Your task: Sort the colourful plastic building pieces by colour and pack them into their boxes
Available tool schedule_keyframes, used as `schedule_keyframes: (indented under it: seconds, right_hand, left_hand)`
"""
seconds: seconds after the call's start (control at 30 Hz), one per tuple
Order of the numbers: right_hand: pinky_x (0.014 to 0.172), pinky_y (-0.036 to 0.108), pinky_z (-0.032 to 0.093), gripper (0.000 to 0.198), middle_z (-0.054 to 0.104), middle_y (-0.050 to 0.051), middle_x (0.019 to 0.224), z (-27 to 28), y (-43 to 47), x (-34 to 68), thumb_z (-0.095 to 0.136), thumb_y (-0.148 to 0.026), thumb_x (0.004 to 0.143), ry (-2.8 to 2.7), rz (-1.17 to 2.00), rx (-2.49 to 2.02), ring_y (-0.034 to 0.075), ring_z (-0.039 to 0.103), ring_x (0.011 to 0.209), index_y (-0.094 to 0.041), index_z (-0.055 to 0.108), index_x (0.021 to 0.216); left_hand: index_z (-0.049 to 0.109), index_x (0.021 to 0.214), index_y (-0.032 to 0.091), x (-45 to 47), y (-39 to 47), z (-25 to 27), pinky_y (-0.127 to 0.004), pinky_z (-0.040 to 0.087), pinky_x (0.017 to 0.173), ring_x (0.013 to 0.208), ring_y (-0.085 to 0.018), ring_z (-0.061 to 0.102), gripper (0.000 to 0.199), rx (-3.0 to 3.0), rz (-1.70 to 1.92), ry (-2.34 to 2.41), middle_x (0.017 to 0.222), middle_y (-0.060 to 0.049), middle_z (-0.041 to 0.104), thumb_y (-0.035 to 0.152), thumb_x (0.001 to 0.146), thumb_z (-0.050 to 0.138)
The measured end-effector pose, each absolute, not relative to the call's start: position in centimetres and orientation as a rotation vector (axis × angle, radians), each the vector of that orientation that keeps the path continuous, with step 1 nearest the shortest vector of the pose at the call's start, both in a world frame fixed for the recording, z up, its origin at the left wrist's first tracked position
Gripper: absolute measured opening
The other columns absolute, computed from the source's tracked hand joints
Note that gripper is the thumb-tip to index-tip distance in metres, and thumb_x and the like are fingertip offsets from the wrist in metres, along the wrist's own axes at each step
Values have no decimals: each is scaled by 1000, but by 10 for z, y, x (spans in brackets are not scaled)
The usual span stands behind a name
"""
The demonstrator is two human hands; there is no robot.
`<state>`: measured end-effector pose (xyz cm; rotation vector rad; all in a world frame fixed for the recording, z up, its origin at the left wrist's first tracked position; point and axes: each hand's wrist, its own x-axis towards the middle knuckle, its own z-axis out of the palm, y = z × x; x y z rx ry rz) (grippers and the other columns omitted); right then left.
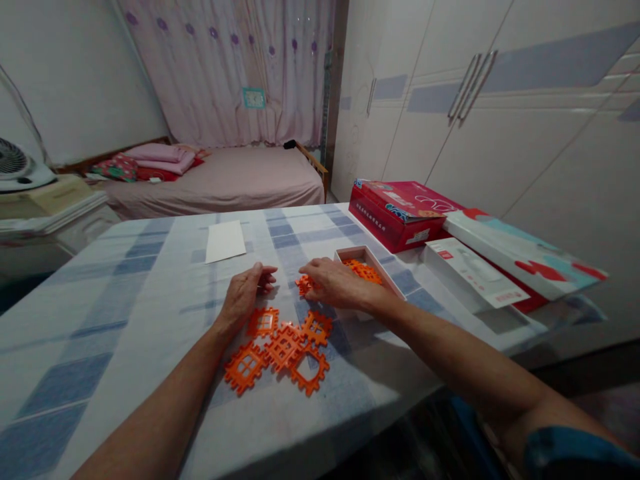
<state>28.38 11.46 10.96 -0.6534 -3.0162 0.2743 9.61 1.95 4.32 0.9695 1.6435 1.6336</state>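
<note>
My right hand (331, 283) reaches across the front of a small open box (385, 269), its fingers closed on an orange interlocking building piece (303, 287). More orange notched pieces (364, 269) lie inside that box, partly hidden behind the hand. My left hand (245, 291) rests on the table with loosely curled fingers, and nothing shows in it. Between my forearms several flat orange building pieces (285, 346) form a cluster, one in the middle and others around its corners. Some have window-like grids, and one has a large round opening (309, 368).
A white card (225, 241) lies toward the back of the checked tablecloth (150, 320). At the right stand a red box (385, 223), a white box lid or tray (475, 277) and a long printed box (525, 250). Beyond the table is a bed (250, 175).
</note>
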Motion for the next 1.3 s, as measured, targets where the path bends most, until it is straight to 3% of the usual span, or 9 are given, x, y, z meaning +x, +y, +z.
schedule_keyframes:
  seconds: [0.13,0.33,0.53,0.7,0.9,1.1,1.2,1.3]
  right_hand:
    - [82,38,47,35,61,16,115,100,118,264,60,-30,83,-3172,142,-768,29,60,103,-16,62,116]
    - [82,34,48,56,54,17,120,92,135,265,74,-41,69,-3110,224,-875,28,58,104,-14,61,116]
    - [78,37,47,39,62,17,101,86,129,274,60,-46,80,-3056,42,-688,28,59,94,-12,64,99]
    - [70,33,47,34,62,16,104,85,120,276,57,-39,84,-2979,17,-667,25,61,88,-13,60,105]
    - [83,33,46,41,60,14,116,118,138,298,51,-40,88,-2690,-64,-863,24,61,99,-15,55,120]
    - [82,36,47,45,63,15,116,123,175,337,52,-47,87,-2733,-51,-1238,29,60,105,-15,61,116]
    - [86,38,47,50,59,15,126,116,176,345,56,-48,85,-2706,20,-1187,30,57,112,-14,59,121]
    - [92,35,44,44,58,15,127,113,158,339,54,-38,90,-2580,61,-1023,24,56,114,-12,55,126]
  left_hand:
    - [73,88,10,98,18,47,-30,48,64,61,-14,58,68,967,1638,1617,73,-6,66,74,66,60]
    - [73,86,10,100,18,48,-30,48,65,61,-14,57,68,955,1634,1621,72,-6,65,73,65,63]
    - [73,86,10,100,19,48,-30,48,62,59,-14,58,67,964,1619,1617,71,-6,65,73,63,64]
    - [73,85,10,100,19,49,-29,47,62,59,-14,58,67,949,1606,1617,70,-6,66,72,61,67]
    - [73,85,11,96,20,45,-30,47,65,60,-14,59,70,948,1589,1631,70,-6,67,75,60,65]
    - [73,86,11,93,23,40,-31,48,65,61,-14,59,69,971,1582,1622,71,-5,66,75,62,63]
    - [73,87,11,93,23,40,-31,48,66,61,-14,59,68,975,1574,1623,72,-5,67,74,64,63]
    - [73,87,11,94,22,41,-31,48,67,62,-15,59,68,976,1568,1627,72,-6,67,74,64,63]
